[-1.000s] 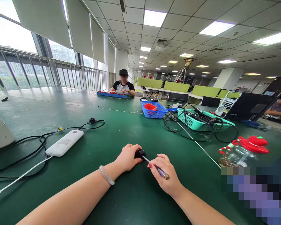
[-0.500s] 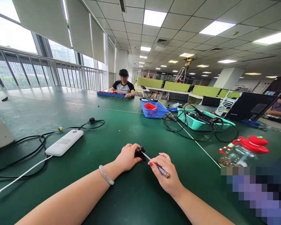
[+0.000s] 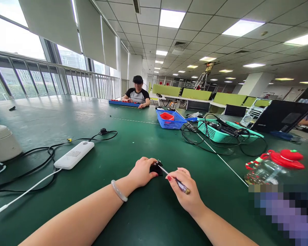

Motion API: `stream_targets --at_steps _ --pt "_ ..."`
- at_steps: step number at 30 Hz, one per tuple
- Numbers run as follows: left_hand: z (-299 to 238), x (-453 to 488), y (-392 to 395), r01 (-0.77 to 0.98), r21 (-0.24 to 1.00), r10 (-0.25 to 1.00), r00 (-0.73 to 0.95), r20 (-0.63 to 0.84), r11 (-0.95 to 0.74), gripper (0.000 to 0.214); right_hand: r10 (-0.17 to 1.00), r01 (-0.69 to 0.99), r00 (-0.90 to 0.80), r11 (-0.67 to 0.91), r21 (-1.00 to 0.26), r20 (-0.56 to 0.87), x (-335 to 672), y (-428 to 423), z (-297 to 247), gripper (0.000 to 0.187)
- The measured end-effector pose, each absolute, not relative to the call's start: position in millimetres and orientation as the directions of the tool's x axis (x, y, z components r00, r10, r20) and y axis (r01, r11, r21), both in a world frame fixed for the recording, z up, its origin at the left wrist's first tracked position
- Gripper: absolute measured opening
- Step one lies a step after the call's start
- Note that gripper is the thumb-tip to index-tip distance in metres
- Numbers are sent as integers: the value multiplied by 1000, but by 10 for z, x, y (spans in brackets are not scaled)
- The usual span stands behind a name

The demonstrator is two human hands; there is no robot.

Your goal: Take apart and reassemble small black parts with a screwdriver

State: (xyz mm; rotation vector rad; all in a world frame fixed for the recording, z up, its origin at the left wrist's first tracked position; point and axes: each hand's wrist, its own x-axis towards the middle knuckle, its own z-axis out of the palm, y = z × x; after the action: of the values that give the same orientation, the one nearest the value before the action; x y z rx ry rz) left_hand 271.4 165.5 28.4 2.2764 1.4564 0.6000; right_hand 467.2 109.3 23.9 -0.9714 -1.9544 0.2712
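Note:
My left hand point(image 3: 144, 171) is closed around a small black part point(image 3: 157, 168), holding it down on the green table point(image 3: 133, 218); its exact kind is too small to tell. Between the fingers of my right hand point(image 3: 185, 187) is a screwdriver point(image 3: 181, 185) with a clear purplish handle. Its thin metal shaft slants up and left, and the tip meets the top of the black part. My fingers hide much of the part's left side.
To the left lie a white power bank point(image 3: 74, 155) with a white cable and black cords. Ahead stand a blue basket point(image 3: 170, 123) and a teal basket point(image 3: 218, 136) of cables. A red-lidded jar point(image 3: 274, 167) is at right. A person point(image 3: 138, 94) sits across the table.
The whole view has shifted slightly, so things appear a little further right. Both hands keep the same hold, with the screwdriver tip still at the black part.

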Motion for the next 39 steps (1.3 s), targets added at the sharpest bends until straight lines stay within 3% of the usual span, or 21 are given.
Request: stream_targets --at_steps 18,39 --pt "277 2702 1670 762 462 888 428 168 -454 43 731 553 -201 635 -540 653 4669 1106 230 24" --pt "277 2693 1665 737 512 893 420 165 -441 51 853 461 -77 490 -740 517 4655 1140 240 38"
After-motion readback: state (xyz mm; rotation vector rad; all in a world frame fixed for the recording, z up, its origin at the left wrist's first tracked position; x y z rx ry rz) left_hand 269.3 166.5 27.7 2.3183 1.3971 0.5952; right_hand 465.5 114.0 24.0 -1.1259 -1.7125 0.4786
